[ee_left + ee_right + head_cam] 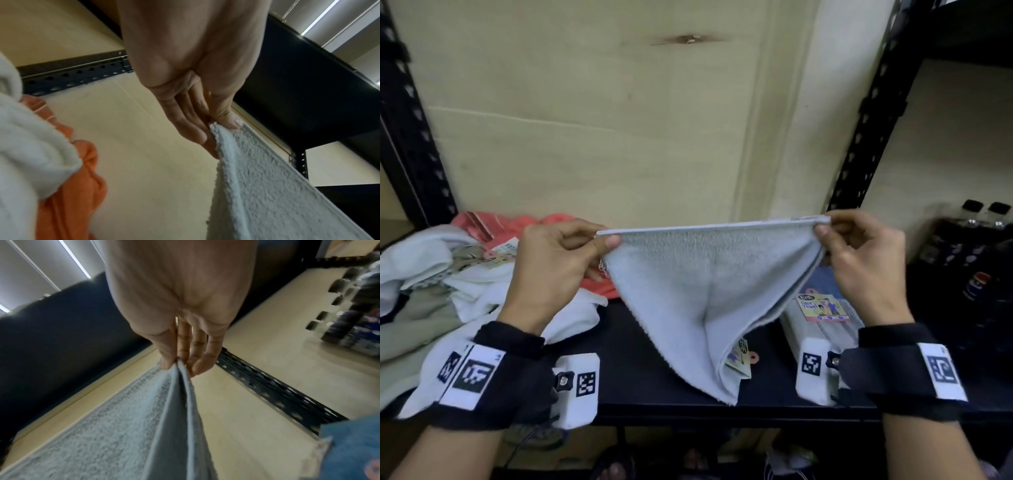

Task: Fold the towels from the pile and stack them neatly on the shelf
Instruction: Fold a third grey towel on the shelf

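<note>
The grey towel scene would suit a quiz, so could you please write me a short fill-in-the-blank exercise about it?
1. Both hands hold the grey towel by its top ____.
2. The left hand pinches it between fingers and ____.
3. The unfolded pile contains white and ____ towels.

Answers: corners; thumb; orange

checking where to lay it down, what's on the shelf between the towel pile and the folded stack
In the head view, only the hanging grey towel crosses it; the black shelf between pile and folded stack is bare.
</note>
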